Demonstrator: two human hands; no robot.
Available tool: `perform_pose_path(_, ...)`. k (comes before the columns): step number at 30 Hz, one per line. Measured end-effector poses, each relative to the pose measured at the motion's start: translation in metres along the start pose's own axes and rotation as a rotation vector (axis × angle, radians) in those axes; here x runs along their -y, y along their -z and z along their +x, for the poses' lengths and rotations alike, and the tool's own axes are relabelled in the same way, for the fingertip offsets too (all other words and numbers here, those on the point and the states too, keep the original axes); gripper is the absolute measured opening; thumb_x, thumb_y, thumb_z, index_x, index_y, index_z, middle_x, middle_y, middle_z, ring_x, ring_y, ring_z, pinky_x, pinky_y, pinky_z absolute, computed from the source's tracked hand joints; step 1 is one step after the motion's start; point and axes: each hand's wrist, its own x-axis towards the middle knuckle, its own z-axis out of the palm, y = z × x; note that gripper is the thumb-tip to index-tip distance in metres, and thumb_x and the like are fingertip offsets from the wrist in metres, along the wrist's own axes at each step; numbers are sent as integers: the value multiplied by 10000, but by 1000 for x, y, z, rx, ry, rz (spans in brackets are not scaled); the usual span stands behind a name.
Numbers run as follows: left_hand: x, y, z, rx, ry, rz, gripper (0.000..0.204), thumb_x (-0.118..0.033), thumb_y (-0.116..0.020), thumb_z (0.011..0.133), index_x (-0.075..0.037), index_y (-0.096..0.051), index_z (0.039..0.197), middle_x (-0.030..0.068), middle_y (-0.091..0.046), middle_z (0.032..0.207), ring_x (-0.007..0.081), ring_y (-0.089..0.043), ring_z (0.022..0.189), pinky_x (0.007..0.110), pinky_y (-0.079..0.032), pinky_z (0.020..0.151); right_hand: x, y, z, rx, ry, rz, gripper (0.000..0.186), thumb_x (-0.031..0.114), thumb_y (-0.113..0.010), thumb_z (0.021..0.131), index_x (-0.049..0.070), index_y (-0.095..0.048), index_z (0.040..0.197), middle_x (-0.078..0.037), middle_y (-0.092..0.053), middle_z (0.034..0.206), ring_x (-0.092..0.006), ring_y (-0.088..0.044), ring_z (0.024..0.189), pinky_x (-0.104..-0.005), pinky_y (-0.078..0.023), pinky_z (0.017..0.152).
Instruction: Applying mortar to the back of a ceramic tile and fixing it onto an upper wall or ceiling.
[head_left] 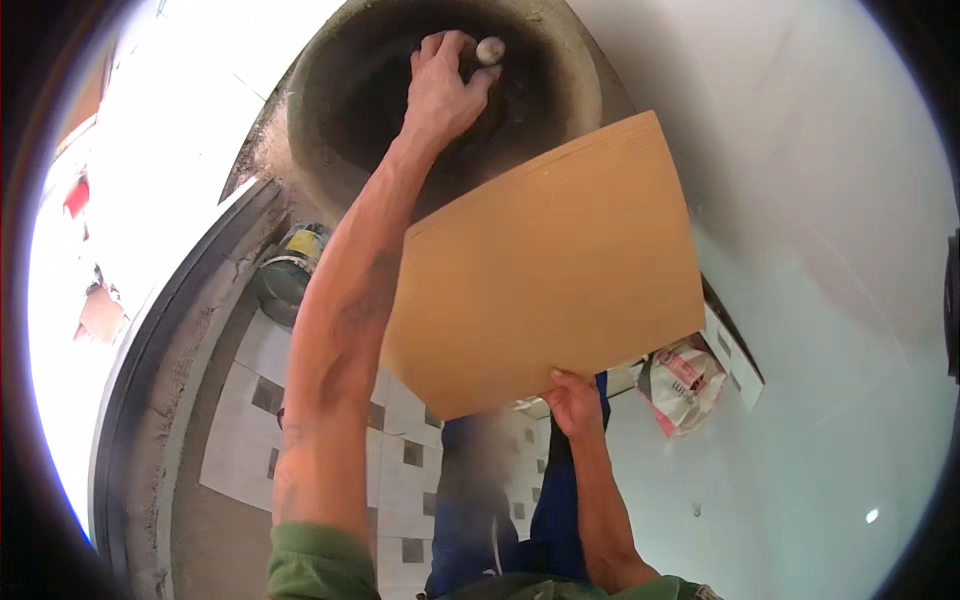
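My left hand (448, 88) reaches into a large round basin (312, 130) with a dark inside, its fingers curled beside a pale rounded knob (490, 50); what they grip is too dark to make out. My right hand (572, 400) holds the lower edge of a big tan rectangular board (545, 270), thumb on its face. The board is tilted in front of my legs, below the basin, and my left forearm crosses beside its left edge.
A container with a yellow label (298, 252) stands left of the board. A dark-edged threshold (170, 360) curves along the left, beside tiled floor (240, 420). A crumpled bag (685, 385) lies right of my legs, near a pale smooth surface (820, 250).
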Motion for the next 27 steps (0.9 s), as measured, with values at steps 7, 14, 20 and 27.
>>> perform_pose_path(7,-3,3,7,35,31,-216,540,-293,-731,754,-40,-450,1139,187,-611,1115,345,-600,1031,413,-461,871,-7,18,3,-146,107,-975,392,-39,-542,809,17,-503,1195,-103,-590,1142,-264,-593,1048,-440,-524,829)
perform_pose_path(14,-16,-18,11,-27,152,-191,573,-310,-739,728,-28,-518,1175,152,-575,1107,346,-487,1101,430,-417,906,-10,29,12,-105,200,-1180,391,-16,-539,807,16,-500,1195,-104,-578,1165,-264,-591,1052,-463,-516,845)
perform_pose_path(20,-17,-19,4,-104,223,-231,431,-294,-732,731,-44,-609,1059,156,-598,1056,319,-530,1042,403,-431,904,-4,8,11,-265,-76,-62,395,0,-554,794,43,-512,1185,-95,-574,1178,-262,-585,1063,-442,-522,829)
perform_pose_path(27,25,58,-33,220,311,119,284,-180,-647,747,-32,-632,990,152,-679,859,280,-665,808,369,-510,763,-14,22,10,-100,243,-1118,364,0,-550,779,63,-544,1137,-79,-610,1111,-252,-601,1022,-425,-526,784)
